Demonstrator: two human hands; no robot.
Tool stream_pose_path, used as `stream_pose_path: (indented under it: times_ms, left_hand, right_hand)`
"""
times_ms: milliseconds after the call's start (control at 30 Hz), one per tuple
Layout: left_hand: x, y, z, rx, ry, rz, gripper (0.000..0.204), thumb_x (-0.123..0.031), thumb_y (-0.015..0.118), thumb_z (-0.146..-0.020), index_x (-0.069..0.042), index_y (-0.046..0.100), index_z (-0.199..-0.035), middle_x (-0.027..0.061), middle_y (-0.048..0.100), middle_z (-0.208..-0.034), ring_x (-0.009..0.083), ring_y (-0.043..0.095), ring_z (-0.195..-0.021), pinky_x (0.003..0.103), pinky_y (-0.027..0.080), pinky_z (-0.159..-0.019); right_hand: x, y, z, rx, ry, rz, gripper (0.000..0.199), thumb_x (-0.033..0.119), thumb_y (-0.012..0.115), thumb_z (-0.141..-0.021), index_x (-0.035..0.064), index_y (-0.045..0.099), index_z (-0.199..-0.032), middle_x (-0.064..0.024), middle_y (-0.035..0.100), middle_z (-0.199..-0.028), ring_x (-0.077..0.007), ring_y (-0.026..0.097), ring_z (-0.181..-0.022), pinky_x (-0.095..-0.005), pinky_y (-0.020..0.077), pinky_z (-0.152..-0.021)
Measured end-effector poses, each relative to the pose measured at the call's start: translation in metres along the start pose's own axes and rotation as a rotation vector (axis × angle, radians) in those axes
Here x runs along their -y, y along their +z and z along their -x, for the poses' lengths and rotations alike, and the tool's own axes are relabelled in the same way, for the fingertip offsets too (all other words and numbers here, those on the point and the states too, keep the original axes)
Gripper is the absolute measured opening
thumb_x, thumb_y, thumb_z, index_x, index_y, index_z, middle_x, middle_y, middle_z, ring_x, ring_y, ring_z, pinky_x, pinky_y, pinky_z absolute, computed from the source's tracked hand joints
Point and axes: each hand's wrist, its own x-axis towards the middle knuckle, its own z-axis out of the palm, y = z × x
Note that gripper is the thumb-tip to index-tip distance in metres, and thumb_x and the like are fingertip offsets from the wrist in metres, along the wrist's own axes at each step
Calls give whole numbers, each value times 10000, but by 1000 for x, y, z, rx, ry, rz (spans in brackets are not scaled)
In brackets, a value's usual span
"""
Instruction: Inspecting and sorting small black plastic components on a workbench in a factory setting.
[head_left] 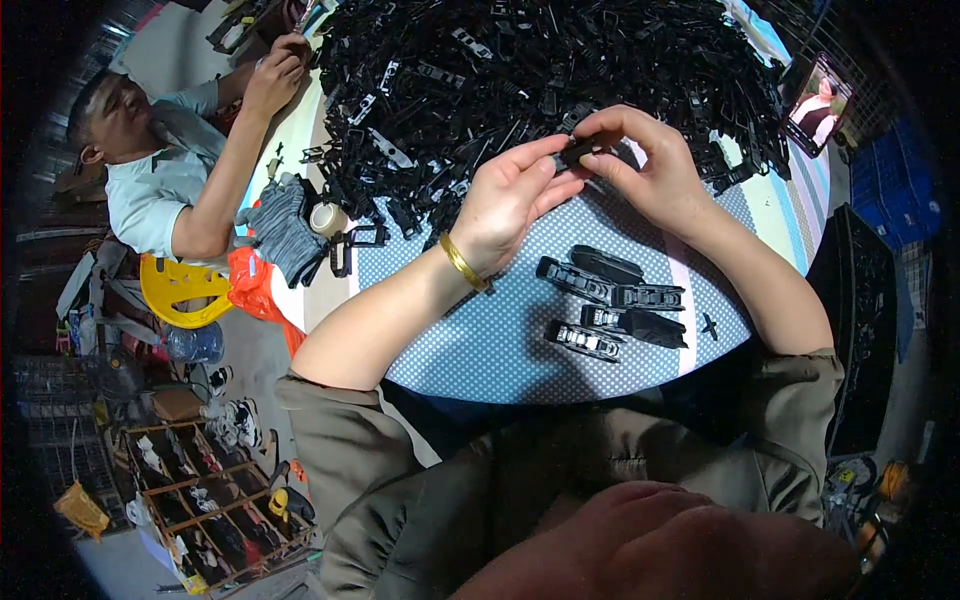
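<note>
While my left hand (508,197) and right hand (650,170) pinch a small black plastic part (583,148) between fingertips, it sits at the near edge of the big heap of black parts (520,70); finished pieces (615,300) lie nearer me.

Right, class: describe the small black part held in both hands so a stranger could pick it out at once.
Start at the big heap of black plastic parts on the dotted blue table. At its near edge, the left hand and right hand meet. The small black part is pinched between their fingertips, raised off the table, unlike the assembled pieces lying flat below.
</note>
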Motion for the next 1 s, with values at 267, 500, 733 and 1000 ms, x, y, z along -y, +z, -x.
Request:
stream_pose_path:
  times_ms: [267, 500, 733, 1000]
  left_hand:
    - [1, -1, -2, 49, -2, -10, 352, -60, 413, -897, 36, 359, -1231, 147, 537, -1073, 201, 576, -941, 300, 479, -862]
    - [-4, -6, -1, 46, -4, -20, 396, -61, 475, -872, -1, 359, -1246, 112, 544, -1066, 168, 578, -924, 276, 492, -826]
    - [-5, -4, -1, 21, -22, -16, 386, -67, 490, -866, 17, 377, -1225, 109, 555, -1040, 158, 583, -898, 261, 492, -813]
    - [-6, -2, -2, 71, 56, -55, 388, -66, 504, -854, 30, 387, -1211, 113, 554, -1043, 147, 567, -914, 260, 479, -817]
  right_hand:
    - [-10, -6, -3, 71, -168, 148, 236, 48, 662, -665, 25, 618, -896, -79, 592, -958, -227, 521, -947, -334, 423, -817]
    - [-13, -1, -1, 42, -322, 254, 250, 116, 695, -651, 71, 653, -893, -86, 575, -1032, -244, 513, -962, -357, 427, -810]
    - [-19, 1, 0, 29, -387, 281, 268, 142, 697, -657, 72, 649, -911, -98, 571, -1039, -255, 534, -935, -359, 436, -788]
    - [-17, -2, 0, 147, -177, -123, 289, 117, 654, -711, 48, 623, -990, -129, 548, -1088, -243, 523, -996, -340, 420, -831]
